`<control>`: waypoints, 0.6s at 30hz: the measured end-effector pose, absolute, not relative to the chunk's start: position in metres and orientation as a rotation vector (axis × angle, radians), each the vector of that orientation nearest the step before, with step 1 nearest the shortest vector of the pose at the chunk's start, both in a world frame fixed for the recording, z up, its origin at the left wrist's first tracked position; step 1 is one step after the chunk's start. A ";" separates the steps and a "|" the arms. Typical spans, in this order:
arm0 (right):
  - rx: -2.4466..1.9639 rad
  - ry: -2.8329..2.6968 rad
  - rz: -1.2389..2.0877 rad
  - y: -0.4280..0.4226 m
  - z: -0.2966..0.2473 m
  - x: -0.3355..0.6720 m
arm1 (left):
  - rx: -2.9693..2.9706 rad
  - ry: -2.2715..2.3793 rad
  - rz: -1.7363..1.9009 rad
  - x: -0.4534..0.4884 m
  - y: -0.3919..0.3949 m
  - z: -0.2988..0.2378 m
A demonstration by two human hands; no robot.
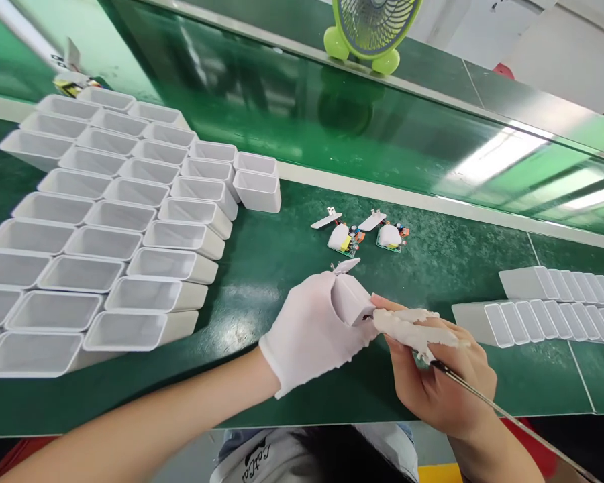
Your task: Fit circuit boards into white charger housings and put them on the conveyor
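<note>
In the head view my left hand (312, 329), in a white glove, is closed around a white plastic housing (353, 299). A small white plate with metal prongs (347, 266) sticks out beyond its far end. My bare right hand (443, 376) grips a tool crusted in white material (407, 329), its tip meeting the housing's near end. From the back of this tool a thin cord or hose (508, 417) runs to the lower right. Just past my hands lie two circuit boards, a left one (346, 240) and a right one (391, 236), each with a white lump and a pronged plate.
Rows of open white housings (90, 275) stand on the green table (262, 268) to the left. Two rows of white housings (538, 318) lie at the right. A green fan (375, 30) sits on the raised ledge behind. More components (75, 82) rest at the far left.
</note>
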State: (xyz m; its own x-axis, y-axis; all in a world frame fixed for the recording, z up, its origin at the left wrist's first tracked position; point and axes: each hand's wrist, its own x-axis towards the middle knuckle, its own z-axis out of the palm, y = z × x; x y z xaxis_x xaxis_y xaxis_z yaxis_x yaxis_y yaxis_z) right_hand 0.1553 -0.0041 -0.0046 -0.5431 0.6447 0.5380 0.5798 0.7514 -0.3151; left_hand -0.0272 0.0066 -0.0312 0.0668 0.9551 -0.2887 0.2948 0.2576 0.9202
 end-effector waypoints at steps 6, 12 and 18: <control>-0.923 -2.323 0.064 -0.001 -0.003 0.149 | 1.242 1.482 0.795 -0.027 0.010 -0.032; -0.874 -2.389 -0.058 -0.003 -0.001 0.147 | 1.272 1.403 0.815 -0.029 0.013 -0.033; -0.844 -2.462 -0.060 0.003 0.003 0.143 | 1.187 1.401 0.831 -0.029 0.019 -0.033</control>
